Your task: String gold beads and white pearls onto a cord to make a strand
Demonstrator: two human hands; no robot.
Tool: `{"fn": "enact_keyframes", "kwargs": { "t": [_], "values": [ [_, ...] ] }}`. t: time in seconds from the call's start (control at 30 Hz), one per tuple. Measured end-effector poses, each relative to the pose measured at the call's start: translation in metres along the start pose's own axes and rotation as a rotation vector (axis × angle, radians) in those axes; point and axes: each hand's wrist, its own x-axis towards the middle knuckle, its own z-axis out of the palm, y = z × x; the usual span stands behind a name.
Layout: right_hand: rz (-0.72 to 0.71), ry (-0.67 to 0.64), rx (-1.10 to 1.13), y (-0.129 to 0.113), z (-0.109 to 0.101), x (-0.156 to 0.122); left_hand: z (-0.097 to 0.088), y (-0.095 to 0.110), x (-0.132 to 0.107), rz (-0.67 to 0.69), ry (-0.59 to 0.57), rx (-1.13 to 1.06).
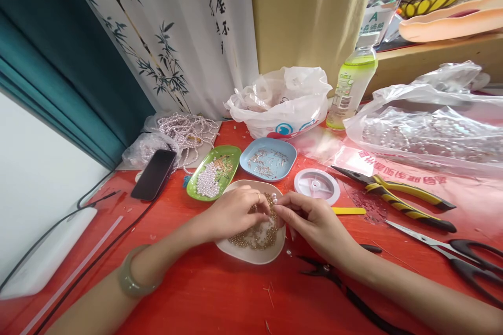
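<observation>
My left hand (233,213) and my right hand (314,222) meet fingertip to fingertip over a white dish (251,254) of small golden beads (257,235). Both hands have their fingers pinched together on something too small to make out. A jade bangle (131,275) circles my left wrist. Behind the dish stand a green dish of white pearls (214,172), a blue dish of metal pins (268,159) and a clear spool of thread (316,185).
On the red table (204,293) lie yellow-handled pliers (396,193), scissors (451,254), black pliers (346,290), a phone (154,174), pearl strands (188,133), plastic bags (283,99) and a drink bottle (351,81). A curtain hangs behind.
</observation>
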Motion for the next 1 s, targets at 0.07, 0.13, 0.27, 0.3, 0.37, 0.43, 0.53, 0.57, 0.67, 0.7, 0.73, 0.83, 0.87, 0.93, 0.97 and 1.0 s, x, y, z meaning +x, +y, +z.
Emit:
{"fn": "enact_keyframes", "kwargs": {
  "t": [0.07, 0.13, 0.27, 0.3, 0.37, 0.43, 0.53, 0.57, 0.67, 0.7, 0.73, 0.83, 0.87, 0.93, 0.97, 1.0],
  "values": [
    [0.001, 0.010, -0.020, -0.0008, -0.0002, 0.0000, -0.0009, 0.0024, 0.0002, 0.028, -0.049, -0.011],
    [0.004, 0.012, -0.039, -0.0009, -0.0004, -0.0001, -0.0017, 0.0044, 0.0003, 0.067, -0.098, -0.013],
    [0.009, 0.013, -0.061, -0.0001, -0.0006, 0.0000, -0.0021, 0.0052, 0.0001, 0.108, -0.132, -0.003],
    [0.008, 0.015, -0.065, 0.0000, -0.0006, 0.0001, -0.0020, 0.0051, 0.0000, 0.103, -0.128, 0.012],
    [0.006, 0.017, -0.072, 0.0002, -0.0005, 0.0001, -0.0019, 0.0054, -0.0004, 0.097, -0.118, 0.038],
    [0.004, 0.013, -0.072, 0.0001, -0.0005, 0.0001, -0.0018, 0.0062, -0.0009, 0.102, -0.108, 0.053],
    [0.004, 0.003, -0.066, -0.0005, -0.0005, 0.0001, -0.0016, 0.0080, -0.0017, 0.118, -0.104, 0.071],
    [0.001, 0.002, -0.065, -0.0008, -0.0005, 0.0000, -0.0015, 0.0085, -0.0019, 0.128, -0.108, 0.070],
    [-0.004, 0.007, -0.076, -0.0012, -0.0005, -0.0003, -0.0018, 0.0096, -0.0028, 0.182, -0.140, 0.018],
    [-0.004, 0.007, -0.080, -0.0011, -0.0005, -0.0004, -0.0021, 0.0097, -0.0030, 0.195, -0.148, 0.001],
    [-0.002, 0.005, -0.083, -0.0010, -0.0005, -0.0004, -0.0023, 0.0097, -0.0032, 0.201, -0.154, -0.008],
    [-0.005, 0.008, -0.076, -0.0007, -0.0005, -0.0004, -0.0023, 0.0085, -0.0030, 0.177, -0.163, -0.035],
    [-0.008, 0.005, -0.063, -0.0008, -0.0005, -0.0003, -0.0019, 0.0075, -0.0024, 0.159, -0.160, -0.071],
    [-0.008, -0.007, -0.026, -0.0012, -0.0004, -0.0002, -0.0007, 0.0046, -0.0006, 0.084, -0.132, -0.216],
    [-0.001, -0.014, -0.010, -0.0015, -0.0002, -0.0002, 0.0000, 0.0027, 0.0006, 0.029, -0.106, -0.320],
    [0.011, -0.019, 0.000, -0.0018, 0.0000, -0.0002, 0.0007, 0.0006, 0.0019, -0.034, -0.073, -0.434]
  ]
}}
